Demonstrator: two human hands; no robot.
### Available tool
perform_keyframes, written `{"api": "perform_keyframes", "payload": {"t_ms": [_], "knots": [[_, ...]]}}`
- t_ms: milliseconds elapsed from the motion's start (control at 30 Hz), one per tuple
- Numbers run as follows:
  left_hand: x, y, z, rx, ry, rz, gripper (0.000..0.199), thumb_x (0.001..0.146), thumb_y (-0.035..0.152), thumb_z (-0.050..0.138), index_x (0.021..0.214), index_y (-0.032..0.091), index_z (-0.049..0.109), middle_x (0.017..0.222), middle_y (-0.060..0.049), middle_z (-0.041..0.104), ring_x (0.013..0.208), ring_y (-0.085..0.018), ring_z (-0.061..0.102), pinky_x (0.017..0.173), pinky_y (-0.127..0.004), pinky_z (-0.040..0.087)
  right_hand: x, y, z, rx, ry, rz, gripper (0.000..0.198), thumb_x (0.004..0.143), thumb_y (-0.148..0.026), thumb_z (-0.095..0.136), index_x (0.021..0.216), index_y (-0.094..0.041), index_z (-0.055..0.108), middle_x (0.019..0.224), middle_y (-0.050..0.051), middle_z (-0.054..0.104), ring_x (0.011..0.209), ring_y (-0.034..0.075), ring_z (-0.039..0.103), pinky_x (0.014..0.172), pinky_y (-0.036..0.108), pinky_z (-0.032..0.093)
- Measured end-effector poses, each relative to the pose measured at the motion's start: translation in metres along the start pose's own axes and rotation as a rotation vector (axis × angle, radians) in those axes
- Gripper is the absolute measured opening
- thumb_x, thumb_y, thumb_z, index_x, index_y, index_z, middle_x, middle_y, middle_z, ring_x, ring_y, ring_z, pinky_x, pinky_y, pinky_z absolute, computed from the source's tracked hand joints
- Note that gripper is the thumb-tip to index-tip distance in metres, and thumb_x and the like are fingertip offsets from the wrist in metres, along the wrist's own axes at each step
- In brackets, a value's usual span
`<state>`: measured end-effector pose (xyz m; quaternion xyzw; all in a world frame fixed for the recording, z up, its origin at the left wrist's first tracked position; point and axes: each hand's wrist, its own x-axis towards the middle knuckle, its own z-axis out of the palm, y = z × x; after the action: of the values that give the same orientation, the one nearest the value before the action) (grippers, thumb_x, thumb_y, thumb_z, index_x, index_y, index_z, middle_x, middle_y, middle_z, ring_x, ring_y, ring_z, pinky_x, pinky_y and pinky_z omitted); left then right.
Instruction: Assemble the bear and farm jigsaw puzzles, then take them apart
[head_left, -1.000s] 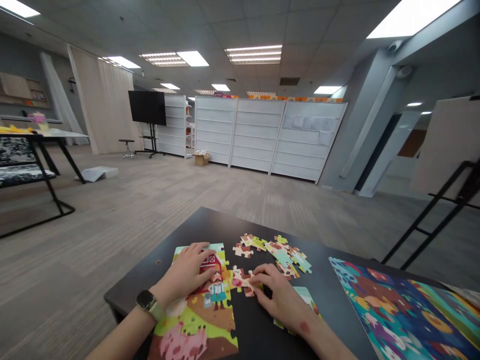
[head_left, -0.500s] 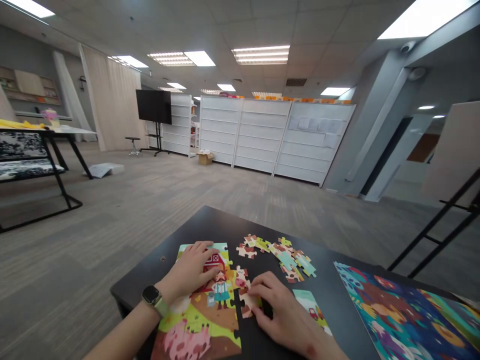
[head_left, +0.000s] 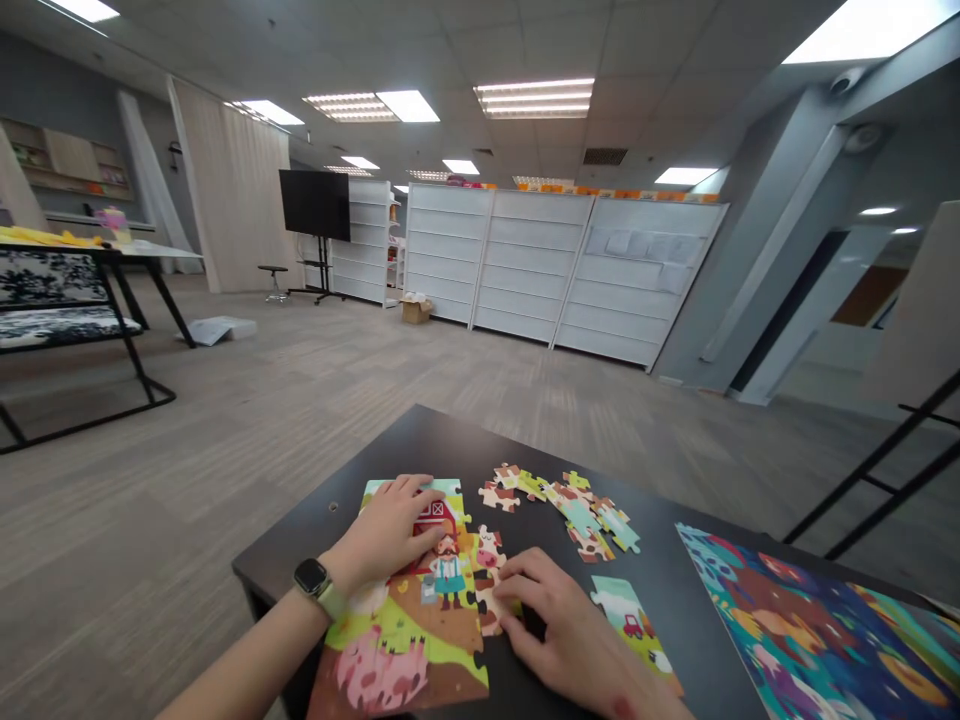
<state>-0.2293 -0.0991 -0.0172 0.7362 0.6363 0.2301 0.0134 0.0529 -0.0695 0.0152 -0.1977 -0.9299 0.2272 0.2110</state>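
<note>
My left hand [head_left: 396, 532], a watch on its wrist, lies flat with fingers stretched over the upper part of a partly assembled jigsaw puzzle [head_left: 405, 640] showing a farmer, a barn and a pink pig. Along the puzzle's right edge, cow-patterned puzzle pieces [head_left: 488, 552] sit against its tabs. The thumb and bent fingers of my right hand [head_left: 551, 620] close on the lower of these, a brown-and-cream puzzle piece [head_left: 489, 606], partly hidden by the fingertips. Whether it is fully locked in, I cannot tell.
Loose puzzle pieces [head_left: 581, 508] lie in a heap beyond my right hand. A joined strip with a red car [head_left: 631, 626] is right of that hand. Farther right lies a colourful picture sheet [head_left: 810, 620] on the black table [head_left: 435, 445].
My right hand has brought the cow pieces leftward against the puzzle's edge, narrowing the gap. My left hand stays flat on the puzzle. The camera view has shifted slightly.
</note>
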Motion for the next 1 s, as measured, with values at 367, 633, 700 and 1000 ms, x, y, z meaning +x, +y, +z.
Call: {"api": "perform_keyframes", "payload": {"t_ms": [367,633,700,1000], "knots": [[0.001,0.001,-0.001,0.003,-0.015,0.001,0.042,0.094,0.054,0.054,0.127,0.029,0.062,0.139,-0.010,0.055,0.129,-0.034,0.048,0.105,-0.050,0.041,-0.004,-0.004,-0.013,-0.021,-0.026,0.111,0.047,0.072,-0.006,0.056,0.116,-0.023,0.058,0.115,0.009,0.062,0.110,0.026,0.057,0.099,0.041,0.048],[0.000,0.002,-0.001,0.006,0.002,0.008,0.042,0.095,0.056,0.053,0.125,0.029,0.063,0.139,-0.009,0.055,0.128,-0.033,0.049,0.105,-0.048,0.041,-0.005,-0.001,-0.012,-0.012,-0.060,0.115,0.037,0.072,-0.006,0.056,0.104,-0.024,0.058,0.108,0.006,0.062,0.104,0.024,0.056,0.095,0.039,0.047],[0.000,0.002,-0.001,0.006,0.002,0.009,0.041,0.095,0.055,0.052,0.125,0.029,0.063,0.139,-0.009,0.055,0.128,-0.033,0.049,0.105,-0.048,0.041,-0.005,-0.001,-0.014,-0.014,-0.059,0.108,0.037,0.072,-0.006,0.056,0.104,-0.024,0.058,0.107,0.006,0.062,0.104,0.024,0.056,0.093,0.037,0.047],[0.000,0.001,-0.002,0.008,-0.016,-0.004,0.042,0.095,0.056,0.053,0.128,0.031,0.061,0.139,-0.009,0.055,0.128,-0.033,0.049,0.104,-0.049,0.042,-0.009,-0.007,-0.018,-0.112,-0.143,0.350,0.043,0.071,-0.037,0.079,0.109,-0.024,0.061,0.093,0.003,0.062,0.084,0.023,0.059,0.076,0.035,0.045]]}}
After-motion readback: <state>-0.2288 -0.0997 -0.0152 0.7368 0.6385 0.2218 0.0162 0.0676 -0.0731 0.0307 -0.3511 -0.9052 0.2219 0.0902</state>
